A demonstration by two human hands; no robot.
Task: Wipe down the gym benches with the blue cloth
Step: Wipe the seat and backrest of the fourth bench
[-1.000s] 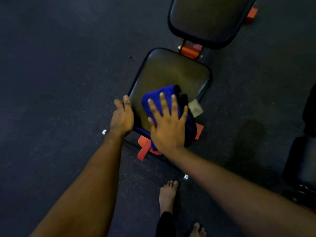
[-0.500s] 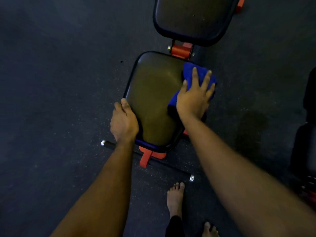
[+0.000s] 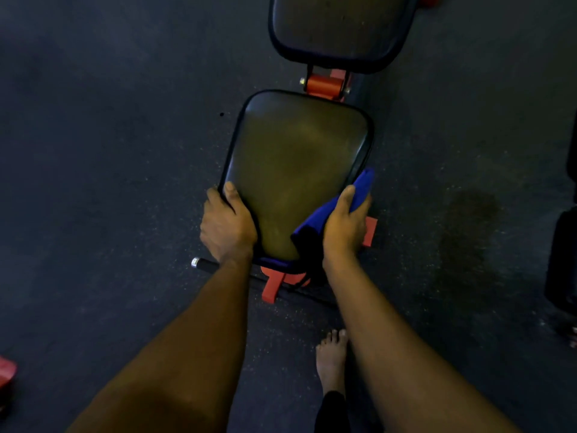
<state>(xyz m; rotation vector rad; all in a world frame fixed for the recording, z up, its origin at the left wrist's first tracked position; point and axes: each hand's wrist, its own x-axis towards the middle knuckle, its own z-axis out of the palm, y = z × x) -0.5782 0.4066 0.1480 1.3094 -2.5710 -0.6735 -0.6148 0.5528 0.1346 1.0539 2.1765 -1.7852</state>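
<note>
A gym bench lies below me, its black seat pad (image 3: 293,164) near and its back pad (image 3: 340,29) beyond, joined by an orange bracket (image 3: 324,85). My left hand (image 3: 226,223) grips the seat pad's near left edge, thumb on top. My right hand (image 3: 343,226) holds the blue cloth (image 3: 331,210) against the pad's near right edge, thumb over the cloth and fingers curled down round the side. Part of the cloth hangs in shadow below my wrist.
The orange frame foot (image 3: 274,285) and a black crossbar with a chrome end (image 3: 199,264) sit under the seat. My bare foot (image 3: 331,360) stands on the dark rubber floor. Another black bench (image 3: 562,260) is at the right edge. A red object (image 3: 6,373) shows at the lower left.
My right hand has drawn the cloth from the seat's far right corner back along the right edge to the near right side. My left hand kept its grip on the left edge.
</note>
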